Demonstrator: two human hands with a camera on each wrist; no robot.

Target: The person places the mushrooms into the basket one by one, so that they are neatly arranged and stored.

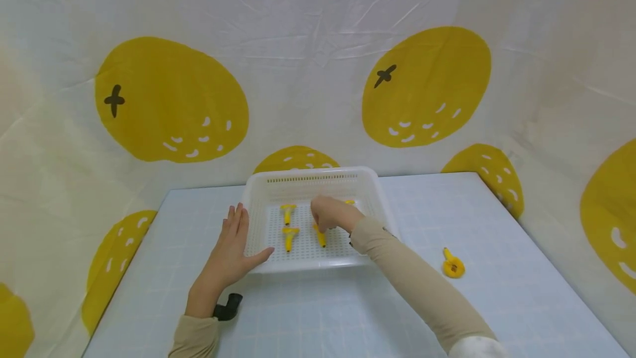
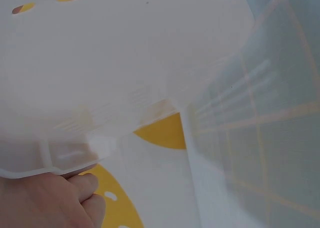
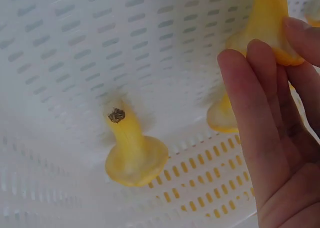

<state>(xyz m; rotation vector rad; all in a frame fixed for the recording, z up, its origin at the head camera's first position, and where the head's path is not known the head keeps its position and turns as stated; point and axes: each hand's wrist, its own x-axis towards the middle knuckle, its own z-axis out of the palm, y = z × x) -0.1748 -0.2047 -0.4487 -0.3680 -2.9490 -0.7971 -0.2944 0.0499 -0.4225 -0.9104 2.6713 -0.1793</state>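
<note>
A white perforated plastic basket [image 1: 318, 263] stands on the table, with several yellow mushroom-shaped things in it. Two of these, a rear one [image 1: 287, 213] and a front one [image 1: 290, 239], lie in its left part. My right hand [image 1: 330, 214] is inside the basket and pinches another yellow mushroom-shaped thing [image 3: 265, 26] between thumb and fingers, wide end toward the far wall. Beside it in the right wrist view, one more [image 3: 135, 153] lies with its dark stem end showing. At the basket's left side my left hand [image 1: 231, 253] rests with fingers straight and thumb spread along the front corner.
A single yellow mushroom-shaped piece [image 1: 452, 265] lies on the table to the right of the basket. Pale blue checked cloth [image 1: 308, 314] covers the table. Behind hangs a white curtain [image 1: 308, 82] with large yellow fruit prints. A black wrist device [image 1: 228, 307] is by the left wrist.
</note>
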